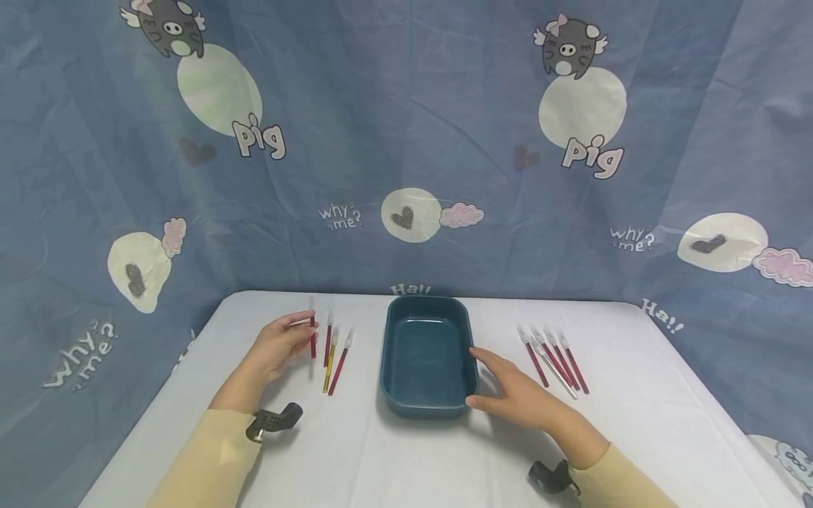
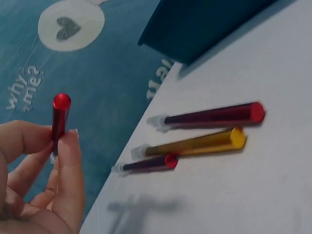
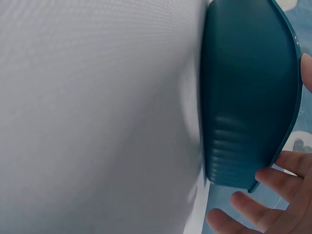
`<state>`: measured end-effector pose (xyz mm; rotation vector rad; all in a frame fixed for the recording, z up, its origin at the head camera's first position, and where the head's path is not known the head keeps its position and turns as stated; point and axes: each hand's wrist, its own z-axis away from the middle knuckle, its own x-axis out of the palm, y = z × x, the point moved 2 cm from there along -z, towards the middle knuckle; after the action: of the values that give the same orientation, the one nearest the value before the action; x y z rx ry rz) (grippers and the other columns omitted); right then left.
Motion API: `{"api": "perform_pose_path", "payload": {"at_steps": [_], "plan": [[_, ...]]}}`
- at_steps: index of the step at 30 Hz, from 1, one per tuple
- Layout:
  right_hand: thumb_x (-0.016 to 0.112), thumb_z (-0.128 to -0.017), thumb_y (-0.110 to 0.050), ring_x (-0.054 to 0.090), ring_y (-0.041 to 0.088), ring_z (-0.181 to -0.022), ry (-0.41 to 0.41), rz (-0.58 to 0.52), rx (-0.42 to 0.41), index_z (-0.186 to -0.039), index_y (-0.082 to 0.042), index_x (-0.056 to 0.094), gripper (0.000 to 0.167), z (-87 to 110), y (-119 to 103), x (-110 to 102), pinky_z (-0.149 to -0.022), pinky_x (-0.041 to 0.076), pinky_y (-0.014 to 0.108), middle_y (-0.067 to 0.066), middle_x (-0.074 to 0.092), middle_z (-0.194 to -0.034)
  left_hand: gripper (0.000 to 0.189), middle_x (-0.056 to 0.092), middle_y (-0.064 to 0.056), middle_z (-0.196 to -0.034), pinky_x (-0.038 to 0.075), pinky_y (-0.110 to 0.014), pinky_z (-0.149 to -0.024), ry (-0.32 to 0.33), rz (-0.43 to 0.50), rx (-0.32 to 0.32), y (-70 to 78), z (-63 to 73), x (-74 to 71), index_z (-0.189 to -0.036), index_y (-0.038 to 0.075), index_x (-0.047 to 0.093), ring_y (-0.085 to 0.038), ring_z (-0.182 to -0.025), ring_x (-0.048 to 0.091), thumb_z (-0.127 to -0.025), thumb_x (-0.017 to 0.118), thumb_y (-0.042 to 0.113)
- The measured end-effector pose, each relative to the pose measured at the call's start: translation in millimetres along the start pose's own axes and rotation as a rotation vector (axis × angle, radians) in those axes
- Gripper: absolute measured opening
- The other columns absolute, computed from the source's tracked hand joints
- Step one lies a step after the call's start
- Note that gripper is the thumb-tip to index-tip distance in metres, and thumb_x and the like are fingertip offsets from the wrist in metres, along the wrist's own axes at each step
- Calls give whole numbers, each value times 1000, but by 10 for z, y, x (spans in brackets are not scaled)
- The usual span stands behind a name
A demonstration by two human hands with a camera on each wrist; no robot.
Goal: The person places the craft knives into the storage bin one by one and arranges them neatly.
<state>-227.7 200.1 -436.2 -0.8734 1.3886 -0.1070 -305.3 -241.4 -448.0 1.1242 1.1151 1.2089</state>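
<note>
My left hand (image 1: 273, 351) pinches a slim red pen-shaped tool (image 2: 59, 119) between thumb and fingers, holding it above the table with its flat red end towards the left wrist camera. Just right of that hand lie two more red tools with clear caps (image 1: 339, 370) and a gold one (image 1: 328, 372). A dark teal rectangular bin (image 1: 427, 408) stands at the middle of the table, with nothing in it. Spread along its right side, my right hand (image 1: 517, 391) touches the rim with its fingertips; the right wrist view shows fingers (image 3: 285, 183) at the rim.
Right of my right hand lies a group of similar capped tools, several red (image 1: 574, 368) and one silver (image 1: 559, 376). White cloth (image 1: 336, 458) covers the table. A blue printed curtain (image 1: 356, 106) hangs behind it.
</note>
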Motion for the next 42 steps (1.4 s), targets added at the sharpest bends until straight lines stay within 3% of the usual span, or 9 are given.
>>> {"api": "perform_pose_path", "payload": {"at_steps": [6,18,27,37,42], "plan": [[67,-88,-60,30,36,-147,-4,-4,10,-158,-14,30,92,-4,7,8,-114,29,60,12,32,-161,58,60,-5,-116,55,-22,-87,-50,42,50,42,45,143,-148,-6,38,-6,-98,64,-98,64,7],[68,-88,-60,30,33,-147,-1,-7,14,-158,-14,30,92,10,13,20,-116,28,57,9,33,-161,54,54,-20,-129,53,-26,-93,-118,-9,93,157,177,458,-146,-2,42,-11,-104,62,-98,65,11],[68,-88,-59,29,35,-147,-1,-16,19,-158,-14,29,92,2,26,27,-115,28,59,11,32,-161,52,59,-14,-121,56,-26,-88,-134,18,58,200,181,679,-145,-1,45,-13,-101,67,-97,64,5],[68,-88,-60,27,33,-148,-3,-36,19,-159,-16,28,92,8,11,15,-116,27,57,9,30,-162,51,54,-25,-132,56,-30,-91,-159,37,60,284,138,978,-143,1,49,-15,-102,66,-95,67,4],[68,-88,-60,27,33,-148,-8,-46,16,-159,-16,27,93,2,2,9,-116,27,57,10,28,-162,53,54,-21,-134,55,-33,-93,-183,34,46,350,123,1176,-144,4,50,-18,-106,66,-95,69,5]]}}
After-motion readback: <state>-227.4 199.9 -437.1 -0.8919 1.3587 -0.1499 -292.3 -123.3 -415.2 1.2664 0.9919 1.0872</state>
